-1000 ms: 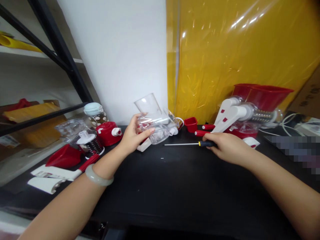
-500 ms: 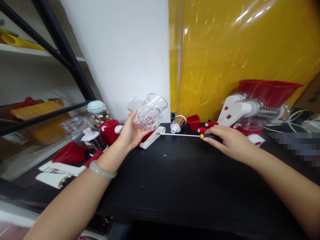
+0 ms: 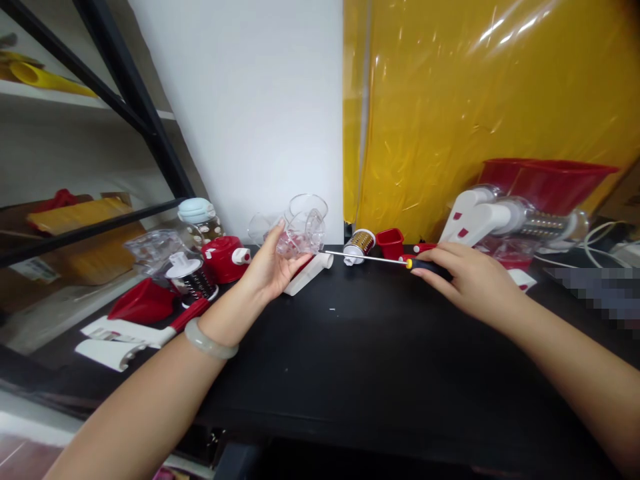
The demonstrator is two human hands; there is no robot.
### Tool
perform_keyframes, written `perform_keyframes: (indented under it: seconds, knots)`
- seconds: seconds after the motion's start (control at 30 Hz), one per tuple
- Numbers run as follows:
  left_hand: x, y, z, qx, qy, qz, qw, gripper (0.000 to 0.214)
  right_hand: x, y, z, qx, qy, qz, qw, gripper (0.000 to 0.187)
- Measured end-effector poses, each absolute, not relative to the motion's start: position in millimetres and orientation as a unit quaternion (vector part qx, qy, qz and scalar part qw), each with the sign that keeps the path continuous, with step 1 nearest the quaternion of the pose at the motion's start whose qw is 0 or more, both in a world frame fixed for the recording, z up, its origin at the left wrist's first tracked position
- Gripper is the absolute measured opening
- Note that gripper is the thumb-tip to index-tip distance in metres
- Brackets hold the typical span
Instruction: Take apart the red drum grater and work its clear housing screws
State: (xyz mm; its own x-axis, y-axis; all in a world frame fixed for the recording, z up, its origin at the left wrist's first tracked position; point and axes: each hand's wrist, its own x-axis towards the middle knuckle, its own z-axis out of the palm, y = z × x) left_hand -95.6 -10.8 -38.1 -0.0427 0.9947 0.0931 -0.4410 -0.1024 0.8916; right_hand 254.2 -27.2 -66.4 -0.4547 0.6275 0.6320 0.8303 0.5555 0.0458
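My left hand grips a clear plastic grater housing above the back of the table. In my right hand is a screwdriver with a black and yellow handle, its long shaft pointing left. The screwdriver's tip lies close to the lower right side of the housing; whether they touch I cannot tell. Below the housing a white handle part rests on the table. Right of it lies a grater drum with a white end, beside a small red pusher.
At the left stand a red base, another drum, a red hopper, white arm parts and a bottle with a light blue lid. Assembled drum graters stand at the right. Black shelf bars rise at the left.
The clear housing has tilted in my left hand, its round opening turning more upward. My right hand has brought the screwdriver's tip up toward the housing. The view has shifted slightly.
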Motion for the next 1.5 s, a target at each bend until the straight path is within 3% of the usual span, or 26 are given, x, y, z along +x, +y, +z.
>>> perform_keyframes:
  seconds: [0.9, 1.33, 1.5]
  knots:
    - [-84, -19, -44, 0.378, 0.338, 0.614, 0.604, 0.049, 259, -21, -73, -0.424, -0.845, -0.166, 0.280, 0.039]
    - [-76, -25, -39, 0.312, 0.322, 0.639, 0.625, 0.031, 261, -22, -74, -0.397, -0.834, -0.236, 0.302, 0.035]
    - [-75, -25, -40, 0.298, 0.325, 0.637, 0.632, 0.035, 259, -26, -71, -0.377, -0.826, -0.282, 0.310, 0.028]
